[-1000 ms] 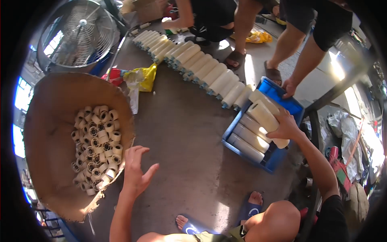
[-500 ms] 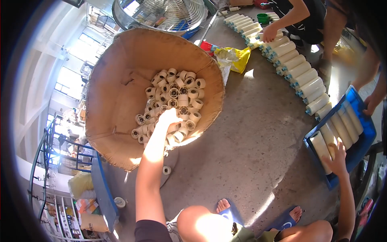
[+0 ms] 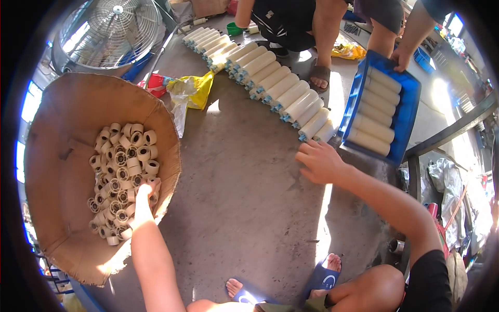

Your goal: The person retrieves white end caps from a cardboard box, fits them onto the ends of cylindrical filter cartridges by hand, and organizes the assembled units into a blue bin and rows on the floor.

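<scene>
My left hand (image 3: 147, 190) reaches into a big round cardboard drum (image 3: 57, 208), among many short white plastic sleeves (image 3: 120, 171) with hollow or spoked ends. Its fingers are partly hidden against the pile, so I cannot see whether they grip a sleeve. Over at the near end of a long row of cream-white rollers (image 3: 293, 99) with blue end pieces, my right hand (image 3: 323, 162) is palm down with its fingers apart. Its fingertips are close to the last roller; whether they touch it is unclear. No object shows in this hand.
Another person's hand (image 3: 401, 58) holds the rim of a blue crate (image 3: 410, 117) with several rollers inside. A large fan (image 3: 117, 36), a yellow bag (image 3: 200, 88) and a green cup (image 3: 234, 28) are farther back. A metal rail (image 3: 452, 122) runs along the right.
The view has swung right. My right hand has left the rollers in the blue crate and is by the row's near end. The crate is farther from me. My left hand stays in the drum.
</scene>
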A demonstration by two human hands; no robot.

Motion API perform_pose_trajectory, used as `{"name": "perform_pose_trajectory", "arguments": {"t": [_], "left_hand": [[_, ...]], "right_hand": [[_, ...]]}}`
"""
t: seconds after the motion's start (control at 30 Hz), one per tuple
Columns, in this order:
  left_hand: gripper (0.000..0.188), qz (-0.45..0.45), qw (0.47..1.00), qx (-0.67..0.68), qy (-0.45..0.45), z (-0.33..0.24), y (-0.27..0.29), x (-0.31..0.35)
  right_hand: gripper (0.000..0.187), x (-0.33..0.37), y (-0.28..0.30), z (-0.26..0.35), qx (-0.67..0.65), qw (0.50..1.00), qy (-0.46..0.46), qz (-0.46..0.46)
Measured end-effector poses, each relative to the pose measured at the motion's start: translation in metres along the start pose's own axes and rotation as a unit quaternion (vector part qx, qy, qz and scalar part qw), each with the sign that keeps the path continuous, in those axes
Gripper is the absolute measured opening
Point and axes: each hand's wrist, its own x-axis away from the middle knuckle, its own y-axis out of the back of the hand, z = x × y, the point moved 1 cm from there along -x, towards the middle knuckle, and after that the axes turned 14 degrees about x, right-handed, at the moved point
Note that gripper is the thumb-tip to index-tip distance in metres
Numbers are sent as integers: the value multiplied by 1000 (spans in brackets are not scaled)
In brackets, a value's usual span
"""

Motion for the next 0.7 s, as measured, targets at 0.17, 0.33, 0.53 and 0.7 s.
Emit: {"name": "perform_pose_trajectory", "arguments": {"t": [0.17,0.33,0.53,0.7], "left_hand": [[98,-18,1000,-22,11,40,10,-73],[92,-46,995,-59,-66,20,-27,-45],[63,-73,976,-174,-108,3,24,-24],[47,29,979,-97,-179,-73,64,54]], "right_hand": [[64,-55,-98,-121,226,964,-6,142],[63,-37,-146,-203,257,948,116,148],[67,-51,-149,-202,108,976,157,109],[60,-49,-198,-216,197,954,222,43]]}}
